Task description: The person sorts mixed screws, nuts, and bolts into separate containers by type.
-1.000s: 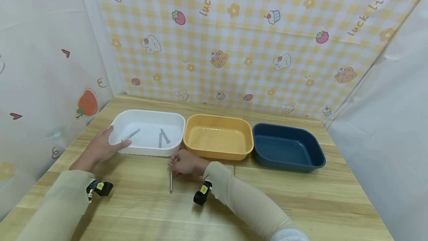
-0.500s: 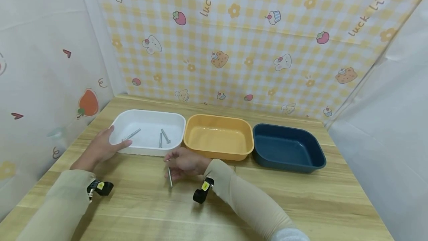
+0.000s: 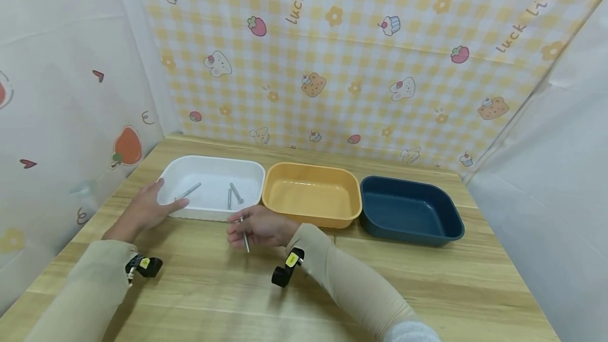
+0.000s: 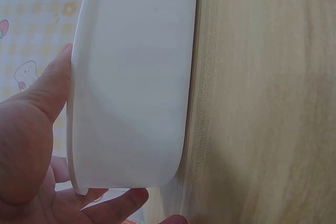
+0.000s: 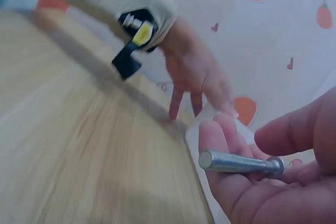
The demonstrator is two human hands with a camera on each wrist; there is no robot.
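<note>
A silver threaded bolt (image 3: 245,237) sits in the fingers of my right hand (image 3: 265,227), just in front of the white bin's (image 3: 209,215) right end. The right wrist view has this bolt (image 5: 236,163) lying across the fingers, its head near the thumb and its shank end toward the camera. My left hand (image 3: 142,210) holds the left end of the white bin, thumb over the front rim. Seen from the left wrist, the fingers reach round the end wall of the bin (image 4: 131,77). Three similar bolts (image 3: 189,191) lie inside it.
Right of the white bin stand a yellow bin (image 3: 311,194) and a dark blue bin (image 3: 410,210), side by side in a row. All are on a wooden table (image 3: 214,289). A patterned cloth (image 3: 332,67) hangs behind, with pale cloth walls at both sides.
My right hand has risen slightly and shifted left toward the white bin. The bolt has tilted and now shows less below the fingers. The left hand stays on the bin.
</note>
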